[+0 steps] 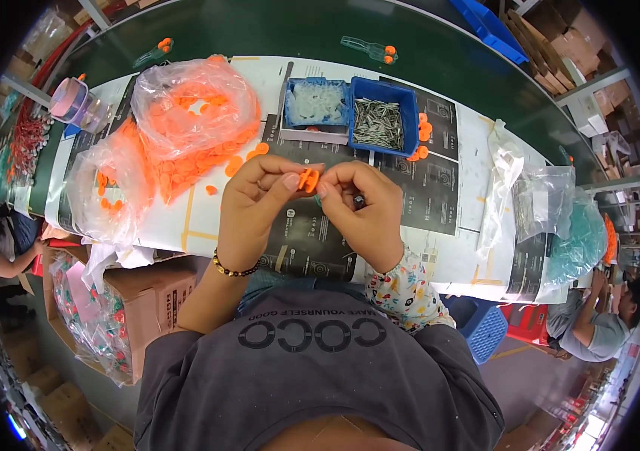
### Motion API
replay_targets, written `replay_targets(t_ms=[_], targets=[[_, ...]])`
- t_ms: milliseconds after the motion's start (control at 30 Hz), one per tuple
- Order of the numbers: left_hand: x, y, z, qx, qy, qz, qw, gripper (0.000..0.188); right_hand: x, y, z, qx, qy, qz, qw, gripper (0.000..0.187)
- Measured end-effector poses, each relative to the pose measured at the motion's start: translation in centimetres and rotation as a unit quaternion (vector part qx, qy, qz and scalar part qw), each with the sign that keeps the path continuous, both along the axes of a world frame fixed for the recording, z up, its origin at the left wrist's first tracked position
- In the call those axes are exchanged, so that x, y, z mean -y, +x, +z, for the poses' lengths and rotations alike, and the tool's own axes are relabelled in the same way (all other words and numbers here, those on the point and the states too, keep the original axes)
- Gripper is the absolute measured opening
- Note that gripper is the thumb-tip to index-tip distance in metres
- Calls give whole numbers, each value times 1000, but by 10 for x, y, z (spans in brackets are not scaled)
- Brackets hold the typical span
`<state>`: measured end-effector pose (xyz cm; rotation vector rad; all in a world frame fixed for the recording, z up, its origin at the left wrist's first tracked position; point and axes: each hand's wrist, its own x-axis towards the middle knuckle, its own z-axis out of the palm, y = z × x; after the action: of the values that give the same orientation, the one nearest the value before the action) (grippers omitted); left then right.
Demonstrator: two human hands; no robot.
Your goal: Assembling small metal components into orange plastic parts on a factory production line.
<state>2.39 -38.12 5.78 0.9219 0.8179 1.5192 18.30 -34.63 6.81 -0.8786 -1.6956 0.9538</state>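
Note:
Small orange wheels [308, 180] sit between my two hands, over the near middle of the table. Thumb and fingertips of my left hand [254, 201] pinch them from one side. My right hand [367, 209] is closed too, its thumb and forefinger pressed against their other side. A sliver of green shows by the right thumb; I cannot make out what it belongs to. Beyond my hands stands a blue bin [384, 113] of thin metal pins [378, 126]. Beside it is a blue tray [317, 102] with a whitish, grease-like substance.
Clear bags [198, 105] of orange discs cover the table's left, with loose discs [234, 165] nearby. Empty-looking plastic bags [545, 203] lie right. Green handles with orange wheels [369, 49] rest on the dark green belt [275, 34]. A carton [151, 308] stands lower left; co-workers sit both sides.

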Motion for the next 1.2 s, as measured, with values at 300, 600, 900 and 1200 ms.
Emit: replay_targets(t_ms=[300,600,900,1200], targets=[[7,0,-6,-75,42,42,995,13,10,-8,-1,17,36,-30,999,6],[0,-25,-11,22,-72,-172,982,14,-6,11,1,39,95,92,990,17],[12,6,-2,20,-14,-133,991,20,-15,39,17,139,113,207,962,17],[-3,23,-10,-100,-7,-123,987,28,-26,59,19,123,-33,187,974,14]])
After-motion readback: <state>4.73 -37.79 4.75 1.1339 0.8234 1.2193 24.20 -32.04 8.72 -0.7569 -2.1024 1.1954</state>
